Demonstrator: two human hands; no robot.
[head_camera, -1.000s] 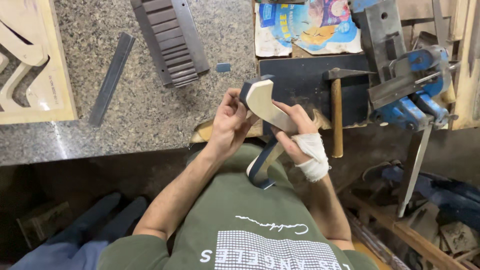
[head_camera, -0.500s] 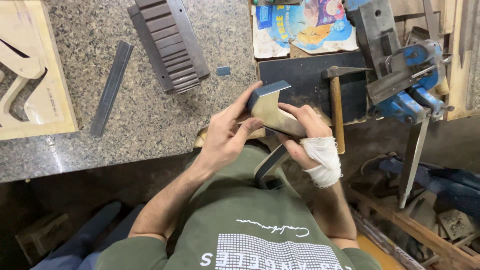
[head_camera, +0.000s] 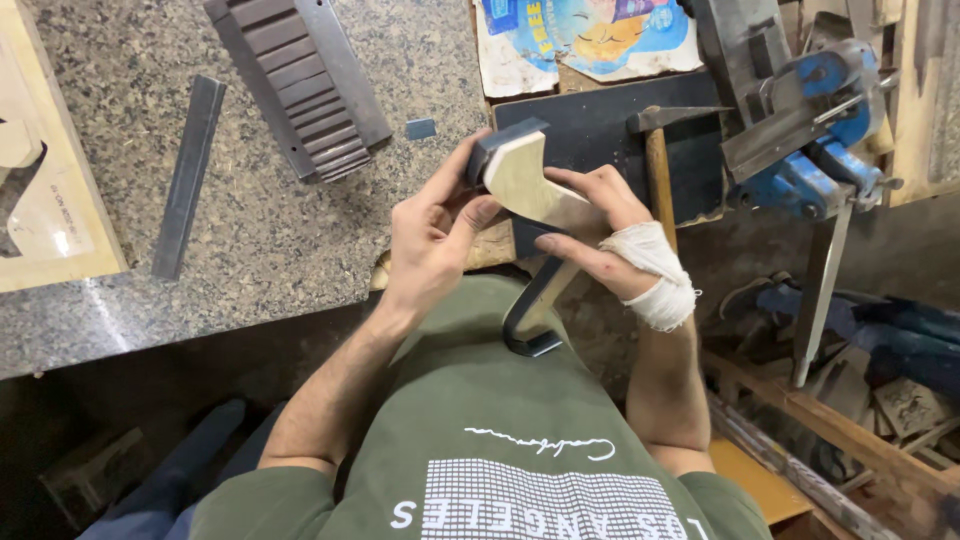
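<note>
Both hands hold a curved pale wooden piece with dark edging, raised in front of my chest at the granite counter's edge. My left hand grips its upper end, thumb and fingers around the dark block-shaped top. My right hand, wrapped in a white bandage across the palm and wrist, supports the piece from the right side. The lower end of the piece bends into a dark hook shape below my hands, over my green shirt.
On the speckled granite counter lie a flat dark metal bar, a ridged dark block and a small dark chip. A hammer rests on a black board. A blue vise stands right; a wooden template left.
The wooden piece has shifted slightly in my hands, and my left fingers have closed further around its top end. The view has drifted a little.
</note>
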